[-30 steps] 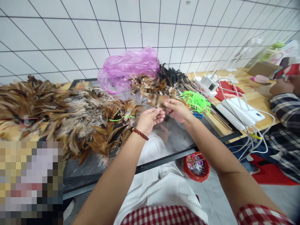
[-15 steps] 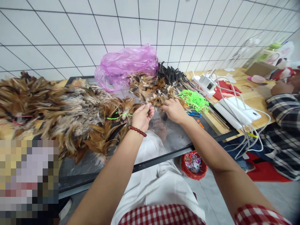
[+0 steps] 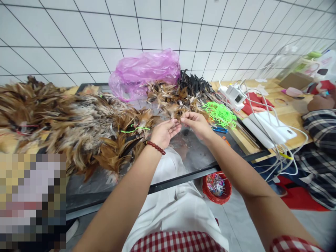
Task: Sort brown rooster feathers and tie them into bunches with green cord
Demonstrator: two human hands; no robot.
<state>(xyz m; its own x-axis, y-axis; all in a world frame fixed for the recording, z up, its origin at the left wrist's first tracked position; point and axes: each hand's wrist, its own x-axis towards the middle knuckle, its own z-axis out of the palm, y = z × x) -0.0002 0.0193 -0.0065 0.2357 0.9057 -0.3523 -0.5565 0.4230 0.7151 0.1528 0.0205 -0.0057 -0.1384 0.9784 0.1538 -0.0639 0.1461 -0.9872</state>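
Note:
My left hand [image 3: 166, 133], a dark red bead bracelet [image 3: 156, 147] on its wrist, is turned palm up with thumb and forefinger pinched together. My right hand [image 3: 197, 126] pinches too, its fingertips meeting the left ones. What lies between them is too small to make out against the brown feathers [image 3: 181, 103] just behind. To the left spreads a big heap of brown and grey feathers [image 3: 89, 122], with a bright green cord [image 3: 135, 129] across a bundle at its right end. A tangle of green cords [image 3: 220, 114] and a blue tool [image 3: 219, 130] lie right of my right hand.
A purple plastic bag [image 3: 147, 71] and black feathers [image 3: 195, 84] are at the back by the tiled wall. White chargers and cables [image 3: 236, 96] lie to the right. A red basket [image 3: 216, 199] of scraps stands on the floor. A co-worker's plaid sleeve [image 3: 319, 126] is at far right.
My right hand has lifted away from the feather pile and come to my left hand. Their fingertips now meet. The view has shifted slightly.

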